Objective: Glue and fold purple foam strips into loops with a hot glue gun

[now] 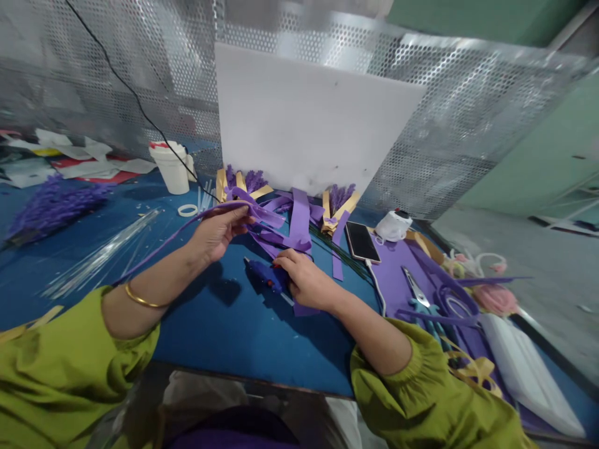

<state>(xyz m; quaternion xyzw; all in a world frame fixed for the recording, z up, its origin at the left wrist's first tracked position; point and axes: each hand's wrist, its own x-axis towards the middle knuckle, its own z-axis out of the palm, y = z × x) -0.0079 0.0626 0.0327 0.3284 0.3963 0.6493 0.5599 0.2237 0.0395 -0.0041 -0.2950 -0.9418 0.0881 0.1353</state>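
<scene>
My left hand (219, 232) is raised over the table with thumb and fingers pinched on a long purple strip (187, 227). One end of that strip trails down to the left along my forearm; the other lies towards the purple pieces in the middle. Lower and to the right, my right hand (311, 280) is closed round the handle of a blue hot glue gun (264, 275), its nozzle pointing up and left. A glue stick pokes out of the gun's rear. Wide purple strips (299, 218) lie just beyond both hands, overlapping one another.
Lavender bunches with tan ribbon (331, 215) stand at a white board (309, 118). A phone (362, 242), scissors (416, 290) and a white packet (528, 368) lie right. Left are a white cup (171, 167), clear sticks (105, 255) and purple flowers (56, 206). A black cord (131, 87) hangs down.
</scene>
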